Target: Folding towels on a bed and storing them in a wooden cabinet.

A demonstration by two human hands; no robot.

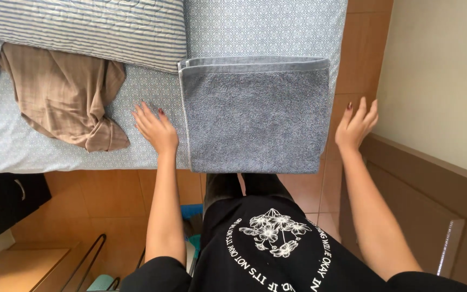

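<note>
1. Bedroom scene, seen from above: pale blue patterned bed across the top, orange tiled floor below, wooden panelling on the right.
2. Left hand down flat on the sheet, fingers spread loose and holding nothing, lying just beside the towel's left edge.
3. Right hand lifted clear off the bed's corner, fingers open and fanned, empty, just beyond the towel's right edge, over the floor.
4. Grey towel between the two hands, folded into a neat rectangle, layered hem at the far side, near edge flush with the bed's edge.
5. Judged as a pause between folds: both hands off the cloth, one fold looking complete and squared.
6. Next move, if another fold follows, calls for pinching two corners on one side and carrying them across evenly, keeping the edges lined up so the layers do not slide.
7. Further out: crumpled beige garment lying well to the left, striped quilt bunched above it, touching the towel's far left corner.
8. Dark cabinet with handles at lower left.
</note>
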